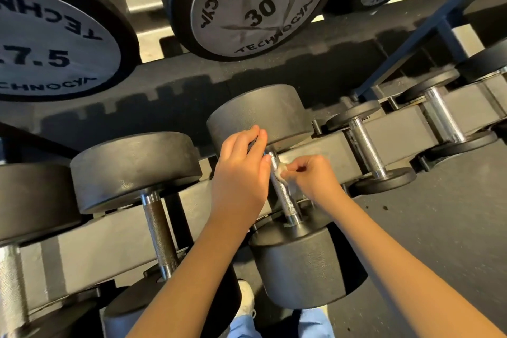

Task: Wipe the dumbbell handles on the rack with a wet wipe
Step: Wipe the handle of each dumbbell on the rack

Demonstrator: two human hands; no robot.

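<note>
Two hands met at the knurled handle (285, 197): right hand (310, 175) pinching the wet wipe (279, 170) against its far end, left hand (241, 170) straight-fingered beside it, gripping nothing. Wrapping the wipe round and sliding nearward would likely clean best.

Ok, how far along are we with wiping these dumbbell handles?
Done: cannot tell; no handle looks wet. In hand: the right hand pinches the wet wipe against the upper part of the middle dumbbell handle, while the left hand rests on its far head. Left: the rest of that handle, probably the brownish handle beside it, and the two small dumbbells' handles, unless already wiped.
</note>
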